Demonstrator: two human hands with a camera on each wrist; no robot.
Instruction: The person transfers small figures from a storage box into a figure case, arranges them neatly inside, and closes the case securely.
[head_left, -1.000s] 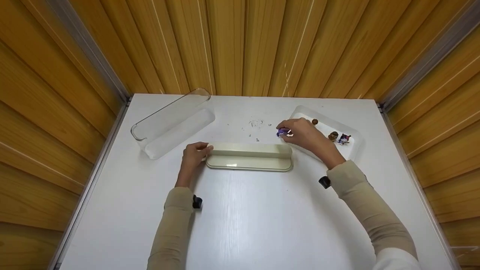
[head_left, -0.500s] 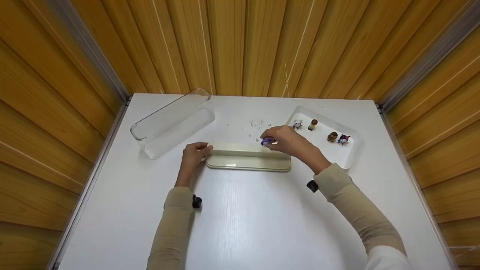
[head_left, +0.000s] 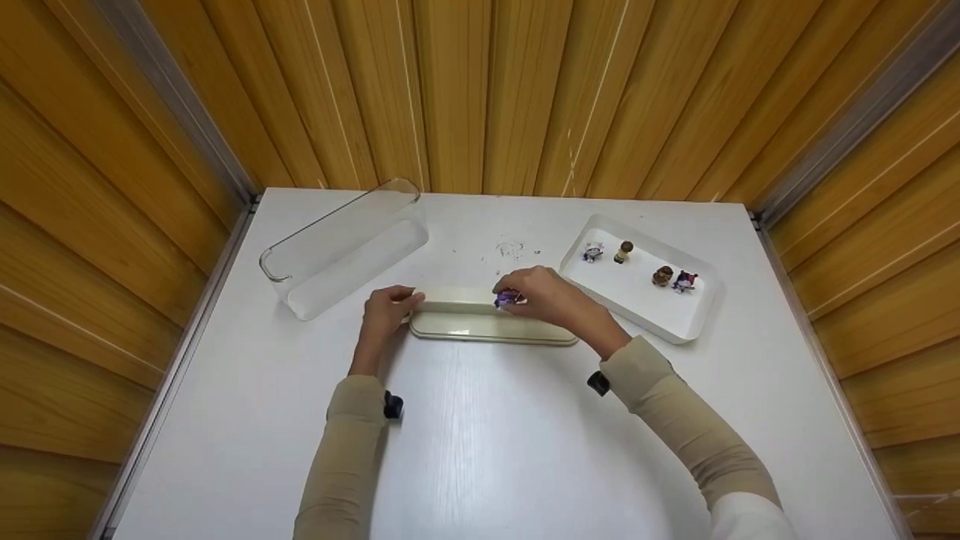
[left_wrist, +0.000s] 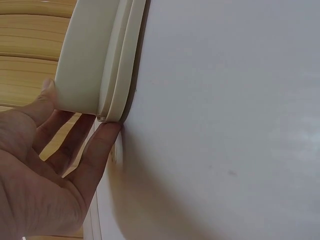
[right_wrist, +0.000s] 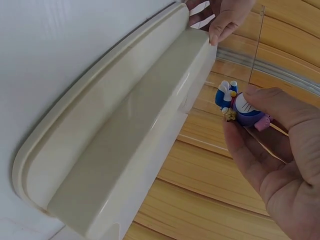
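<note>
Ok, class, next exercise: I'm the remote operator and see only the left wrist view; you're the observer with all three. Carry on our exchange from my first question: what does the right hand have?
Observer: The right hand pinches a small blue-and-purple figure.
Operator: Where is that hand, relative to the cream stand whose end I can see?
Observer: In the head view, it covers part of the stand's right half.
Operator: Are any other figures out of my sight?
Observer: Yes, four more small figures are in the white tray, to the right of the stand.
</note>
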